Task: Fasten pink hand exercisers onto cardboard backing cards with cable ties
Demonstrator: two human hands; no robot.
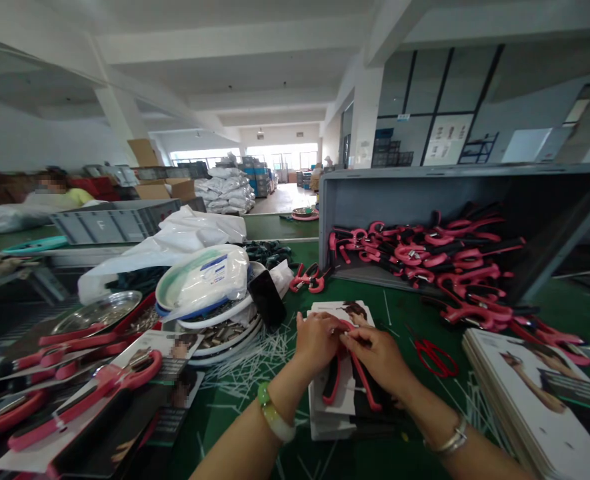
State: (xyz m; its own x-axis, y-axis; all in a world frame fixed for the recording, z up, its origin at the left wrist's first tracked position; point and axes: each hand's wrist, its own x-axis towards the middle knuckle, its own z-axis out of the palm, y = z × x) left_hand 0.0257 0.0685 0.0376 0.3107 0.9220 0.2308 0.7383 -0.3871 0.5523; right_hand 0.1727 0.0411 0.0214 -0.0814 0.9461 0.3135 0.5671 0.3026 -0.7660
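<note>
A pair of red and black pliers point(359, 373) lies on a stack of printed cards point(319, 413) in front of me, handles toward me. My left hand point(317, 340) is closed at the head of the pliers, fingers bent over it. Close beside it, my right hand point(377, 353) grips the same head from the right, the fingertips of both hands nearly meeting. What lies between the fingertips is too small to make out. Many white plastic ties point(255, 367) are scattered left of the stack, and red-handled scissors point(435, 358) lie to the right.
A grey crate point(405, 175) tipped toward me holds many pink pliers. Another card stack point(549, 393) stands at right. Carded pliers point(105, 387), basins of metal parts point(225, 337) and a black phone point(267, 300) are at left. A person in yellow point(77, 195) is far left.
</note>
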